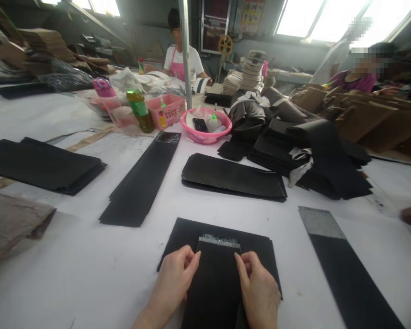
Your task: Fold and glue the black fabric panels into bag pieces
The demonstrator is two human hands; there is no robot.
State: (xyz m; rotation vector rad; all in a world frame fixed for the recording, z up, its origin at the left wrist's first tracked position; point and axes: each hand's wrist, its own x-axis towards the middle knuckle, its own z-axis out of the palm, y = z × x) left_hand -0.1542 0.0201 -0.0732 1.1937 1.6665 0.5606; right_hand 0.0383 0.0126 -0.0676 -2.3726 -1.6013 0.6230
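Note:
In front of me lies a long black strip (214, 283) with a whitish, glue-like band across its far end. My left hand (176, 278) pinches the strip's left edge just below that band. On the opposite edge, my right hand (256, 283) holds it in the same way, thumb against fingers. Beneath the strip is a wider black sheet (256, 242), showing past it on both sides. Another black strip (349, 269) with a grey end lies to the right. A fanned stack of black strips (140, 183) with a shiny, wet-looking end sits beyond my left hand.
More black stacks lie at left (41, 164) and centre (233, 176). A pink basin (205, 135) holds a phone and a small bottle, near a pink basket (167, 112) and a green-labelled bottle (140, 109). Heaped black pieces (315, 155) are at right. Co-workers (185, 64) sit beyond.

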